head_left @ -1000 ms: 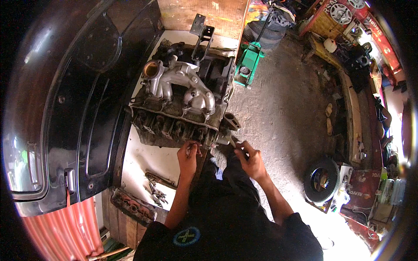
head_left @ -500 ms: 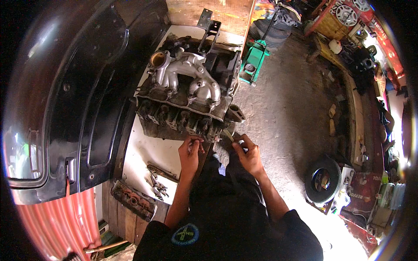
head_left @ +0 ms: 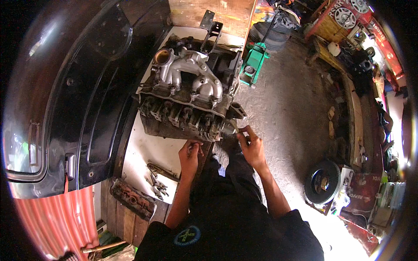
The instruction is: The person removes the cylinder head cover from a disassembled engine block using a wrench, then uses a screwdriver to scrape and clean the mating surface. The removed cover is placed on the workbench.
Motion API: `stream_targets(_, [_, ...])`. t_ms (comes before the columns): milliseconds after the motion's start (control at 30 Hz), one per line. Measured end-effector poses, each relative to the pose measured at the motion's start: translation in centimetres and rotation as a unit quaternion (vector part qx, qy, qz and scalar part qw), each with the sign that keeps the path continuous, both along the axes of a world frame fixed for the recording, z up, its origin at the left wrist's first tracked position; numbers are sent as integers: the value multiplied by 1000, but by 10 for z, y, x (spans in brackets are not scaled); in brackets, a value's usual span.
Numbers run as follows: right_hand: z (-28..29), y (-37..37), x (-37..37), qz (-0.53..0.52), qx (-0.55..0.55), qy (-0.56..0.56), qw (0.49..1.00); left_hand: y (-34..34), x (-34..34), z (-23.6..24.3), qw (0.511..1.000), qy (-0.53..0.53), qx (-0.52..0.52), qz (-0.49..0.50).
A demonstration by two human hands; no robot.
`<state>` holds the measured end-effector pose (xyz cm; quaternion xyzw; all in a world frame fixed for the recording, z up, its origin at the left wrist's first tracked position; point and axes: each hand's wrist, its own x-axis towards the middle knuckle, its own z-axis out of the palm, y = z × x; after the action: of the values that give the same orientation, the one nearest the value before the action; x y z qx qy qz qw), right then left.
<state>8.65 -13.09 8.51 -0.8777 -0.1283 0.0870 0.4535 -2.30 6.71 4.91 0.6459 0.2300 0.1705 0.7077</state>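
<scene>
On the white worktop (head_left: 141,150), engine assembly (head_left: 167,127) sits at the right edge, presumably for end access. Left hand (head_left: 190,153) curled below it, grip unclear. Right hand (head_left: 252,148) pinches slim pale tool (head_left: 235,126), probably for fine control.

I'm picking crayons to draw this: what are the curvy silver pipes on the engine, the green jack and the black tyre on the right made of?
Curvy silver pipes: bare cast metal, maybe aluminium, silvery with soft bright highlights. Green jack: probably painted steel, since green covers most of its frame. Black tyre: likely rubber, a thick, dark, mostly dull ring.
</scene>
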Motion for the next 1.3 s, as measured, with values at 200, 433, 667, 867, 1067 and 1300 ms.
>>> stream_targets(200, [7,6,4,3,28,-28,999,-8,9,-8,999,-24,-7,-24])
stream_targets(433, [18,-5,-25,80,-15,-9,997,-6,19,-2,998,-50,-8,-30])
stream_targets(667, [-1,1,-37,13,21,13,1000,4,13,0,1000,-31,-4,-5])
stream_targets(867, [-11,-4,-21,16,9,-53,998,-1,-2,-9,1000,-1,6,-3])
stream_targets(1067, [9,-7,-15,54,-29,-82,995,-6,2,-9,1000,-23,5,-11])
stream_targets(1300, [0,-9,-18,100,-112,-64,987,-1,11,-5,999,-39,-7,-11])
